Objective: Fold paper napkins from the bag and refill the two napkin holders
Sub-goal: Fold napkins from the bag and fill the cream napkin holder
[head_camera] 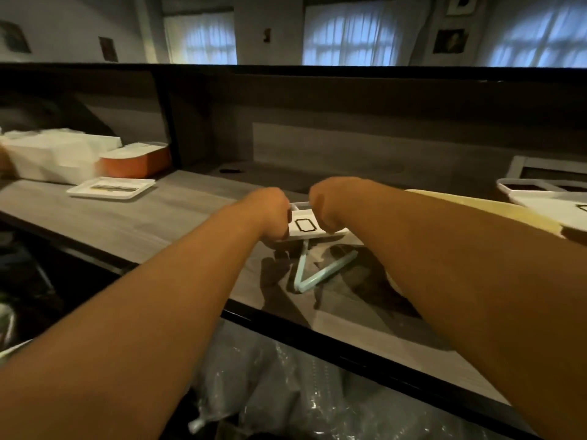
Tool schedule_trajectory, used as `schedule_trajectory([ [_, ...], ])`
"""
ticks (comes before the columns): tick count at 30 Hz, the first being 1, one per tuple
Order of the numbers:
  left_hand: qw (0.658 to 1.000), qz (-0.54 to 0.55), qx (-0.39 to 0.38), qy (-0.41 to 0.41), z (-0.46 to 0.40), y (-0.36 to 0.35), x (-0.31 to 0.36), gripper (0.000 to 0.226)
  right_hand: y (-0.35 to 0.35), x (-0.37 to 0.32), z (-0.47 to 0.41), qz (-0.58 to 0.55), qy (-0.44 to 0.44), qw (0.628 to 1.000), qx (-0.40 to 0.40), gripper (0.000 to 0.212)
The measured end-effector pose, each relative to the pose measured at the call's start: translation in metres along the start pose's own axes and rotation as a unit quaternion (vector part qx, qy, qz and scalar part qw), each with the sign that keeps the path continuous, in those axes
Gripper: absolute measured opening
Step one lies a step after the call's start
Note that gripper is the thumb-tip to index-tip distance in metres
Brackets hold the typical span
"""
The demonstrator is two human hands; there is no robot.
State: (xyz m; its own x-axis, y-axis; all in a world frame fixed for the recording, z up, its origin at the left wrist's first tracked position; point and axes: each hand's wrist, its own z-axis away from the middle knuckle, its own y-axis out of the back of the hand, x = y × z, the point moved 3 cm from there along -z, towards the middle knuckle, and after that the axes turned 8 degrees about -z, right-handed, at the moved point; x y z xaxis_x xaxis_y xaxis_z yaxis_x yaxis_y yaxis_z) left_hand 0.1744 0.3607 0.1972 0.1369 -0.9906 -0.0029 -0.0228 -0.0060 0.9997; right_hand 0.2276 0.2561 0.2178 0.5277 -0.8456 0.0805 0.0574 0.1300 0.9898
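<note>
While both arms are stretched over the counter (152, 217), a white napkin (304, 226) is gripped by curled left hand (272, 214) and right hand (327, 208), above a pale-blue V-shaped holder (313, 274).

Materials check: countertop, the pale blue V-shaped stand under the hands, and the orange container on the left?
Countertop: looks like grey woodgrain laminate, matte; printed streaks, dark edge band.
Blue stand: probably painted metal rod or plastic; thin, smooth, uniformly bent. Cannot tell which.
Orange container: likely plastic, slightly glossy; rounded moulded corners, though blurred.
</note>
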Motion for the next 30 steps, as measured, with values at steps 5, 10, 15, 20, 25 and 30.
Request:
schedule_trajectory([
  [5,1.000,-0.006,0.005,0.003,-0.010,-0.030,-0.017,0.030,-0.024,-0.004,-0.025,0.038,-0.003,0.999,-0.027,0.036],
  [10,0.996,-0.071,0.058,-0.020,-0.012,-0.031,-0.014,0.019,-0.028,-0.005,-0.030,0.062,0.001,0.998,-0.024,0.037],
  [15,0.983,-0.095,0.155,-0.032,-0.006,-0.005,-0.016,0.023,0.000,0.005,-0.007,0.095,0.046,0.993,0.047,0.030],
  [20,0.965,-0.042,0.254,-0.052,0.014,0.050,0.012,0.015,0.058,0.050,0.055,0.092,0.069,0.972,0.207,0.016],
  [25,0.947,0.014,0.259,-0.188,0.049,0.083,0.070,0.007,0.061,0.113,0.148,0.003,0.030,0.972,0.233,0.014],
  [30,0.938,-0.013,0.213,-0.275,0.074,0.072,0.133,0.006,0.018,0.155,0.213,-0.050,-0.007,0.981,0.186,0.013],
])
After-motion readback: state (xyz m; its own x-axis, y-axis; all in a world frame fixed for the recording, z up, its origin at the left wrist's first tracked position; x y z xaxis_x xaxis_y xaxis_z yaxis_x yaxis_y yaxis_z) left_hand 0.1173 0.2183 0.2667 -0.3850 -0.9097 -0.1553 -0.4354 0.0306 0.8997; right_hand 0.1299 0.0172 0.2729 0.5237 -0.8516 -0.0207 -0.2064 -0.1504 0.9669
